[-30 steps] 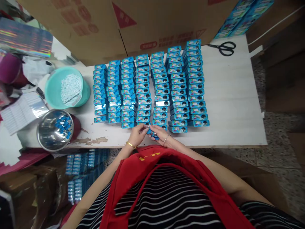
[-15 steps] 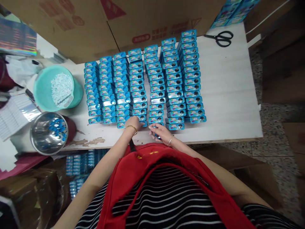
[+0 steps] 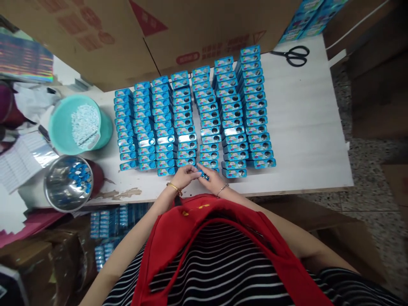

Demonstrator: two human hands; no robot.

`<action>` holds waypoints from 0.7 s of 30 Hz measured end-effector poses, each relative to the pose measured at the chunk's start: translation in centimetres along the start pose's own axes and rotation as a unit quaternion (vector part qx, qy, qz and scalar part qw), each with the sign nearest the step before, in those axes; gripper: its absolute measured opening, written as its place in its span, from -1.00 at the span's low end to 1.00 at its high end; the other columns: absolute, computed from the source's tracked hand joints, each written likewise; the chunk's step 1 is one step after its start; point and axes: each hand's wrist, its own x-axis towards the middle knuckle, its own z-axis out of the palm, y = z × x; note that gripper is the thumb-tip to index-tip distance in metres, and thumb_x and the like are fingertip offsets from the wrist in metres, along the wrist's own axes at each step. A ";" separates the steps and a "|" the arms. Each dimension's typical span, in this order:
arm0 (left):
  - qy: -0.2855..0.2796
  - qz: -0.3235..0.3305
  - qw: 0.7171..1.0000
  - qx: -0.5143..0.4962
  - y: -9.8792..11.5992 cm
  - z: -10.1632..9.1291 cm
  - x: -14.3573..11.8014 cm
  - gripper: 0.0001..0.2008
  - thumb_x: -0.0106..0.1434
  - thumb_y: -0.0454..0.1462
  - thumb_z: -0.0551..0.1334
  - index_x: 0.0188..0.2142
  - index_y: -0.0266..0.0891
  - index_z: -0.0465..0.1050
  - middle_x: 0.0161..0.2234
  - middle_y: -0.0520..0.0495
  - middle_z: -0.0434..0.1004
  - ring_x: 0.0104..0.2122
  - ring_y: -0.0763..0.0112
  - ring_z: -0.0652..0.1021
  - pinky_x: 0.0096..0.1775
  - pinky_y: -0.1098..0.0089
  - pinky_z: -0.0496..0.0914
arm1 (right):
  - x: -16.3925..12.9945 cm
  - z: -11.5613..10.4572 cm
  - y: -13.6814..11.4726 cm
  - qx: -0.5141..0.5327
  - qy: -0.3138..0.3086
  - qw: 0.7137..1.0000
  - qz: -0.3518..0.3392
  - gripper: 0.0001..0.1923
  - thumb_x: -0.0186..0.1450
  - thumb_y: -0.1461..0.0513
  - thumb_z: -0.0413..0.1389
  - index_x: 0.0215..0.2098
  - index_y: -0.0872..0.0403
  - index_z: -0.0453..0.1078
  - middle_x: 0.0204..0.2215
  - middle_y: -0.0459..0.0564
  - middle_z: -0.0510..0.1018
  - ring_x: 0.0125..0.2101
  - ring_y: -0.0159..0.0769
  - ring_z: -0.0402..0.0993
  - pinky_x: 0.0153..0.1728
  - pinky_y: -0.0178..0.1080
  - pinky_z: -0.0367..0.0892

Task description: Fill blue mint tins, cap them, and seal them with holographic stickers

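Head view: at the near edge of a white table (image 3: 306,140), a small blue box (image 3: 202,173) is pinched between the left hand (image 3: 184,177) and the right hand (image 3: 213,180), both closed on it with the fingertips meeting just in front of the nearest rows. Most of the box is covered by the fingers, so its long axis and facing cannot be told for certain — only a sliver of blue shows between the hands. A gold bangle is worn on the left wrist, a thin bracelet on the right.

Beyond the hands, seven columns of blue boxes (image 3: 194,114) are stacked in overlapping rows running away from the person; each top carries a printed label and a dark round window, but the lettering is too small to be read. A cardboard carton (image 3: 178,29) with red printing — a triangle mark and characters that cannot be made out — stands at the far edge. Black scissors (image 3: 291,55) lie on the far right of the table. To the left, a teal tub (image 3: 79,123) of white pieces and a steel bowl (image 3: 68,182) of blue caps are set.
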 end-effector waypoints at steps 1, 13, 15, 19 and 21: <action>0.006 0.001 1.000 -0.013 0.0 0.1 0.1 -0.64 -0.13 -0.07 0.40 -0.50 -0.25 0.34 -0.59 0.10 0.35 -0.56 0.53 0.37 -0.43 0.47 0.29 | 0.1 0.0 0.0 -0.010 -0.008 1.000 -0.007 -0.43 0.22 0.21 0.07 0.22 0.06 0.27 0.08 0.13 0.47 0.08 -0.09 0.39 0.07 -0.05 0.31; 0.128 -0.094 0.861 0.482 3.1 -1.9 4.3 -0.80 0.20 -0.13 0.23 -0.31 -0.20 0.47 -0.28 -0.19 0.56 -0.22 0.12 0.53 -0.26 0.30 0.34 | 0.3 -1.2 -1.6 0.071 0.020 0.994 0.083 -0.26 0.20 0.13 0.17 0.31 -0.02 0.08 -0.37 -0.04 0.49 -0.34 -0.23 0.41 -0.14 -0.17 0.31; 0.115 -0.116 0.839 0.518 3.3 -1.8 4.8 -0.68 0.22 -0.02 0.20 -0.25 -0.21 0.51 -0.22 -0.26 0.56 -0.18 0.04 0.53 -0.24 0.26 0.35 | 0.5 -1.4 -1.9 0.074 0.015 0.993 0.088 -0.26 0.19 0.13 0.17 0.31 -0.03 0.09 -0.35 -0.02 0.49 -0.35 -0.23 0.39 -0.16 -0.17 0.30; 0.100 -0.121 0.812 0.563 3.3 -1.7 4.9 -0.58 0.26 0.02 0.13 -0.20 -0.26 0.54 -0.20 -0.35 0.56 -0.16 -0.01 0.54 -0.24 0.24 0.36 | 1.1 -1.6 -2.7 0.050 0.005 0.995 0.092 -0.24 0.19 0.12 0.17 0.32 -0.04 0.06 -0.30 0.02 0.51 -0.35 -0.18 0.39 -0.22 -0.19 0.29; 0.097 -0.117 0.812 0.564 3.3 -1.8 4.7 -0.62 0.27 -0.01 0.14 -0.21 -0.26 0.54 -0.20 -0.35 0.55 -0.16 0.00 0.54 -0.24 0.24 0.36 | 1.4 -1.7 -3.1 0.023 -0.008 0.996 0.087 -0.23 0.21 0.12 0.15 0.34 -0.04 0.03 -0.28 0.04 0.52 -0.34 -0.15 0.40 -0.23 -0.17 0.29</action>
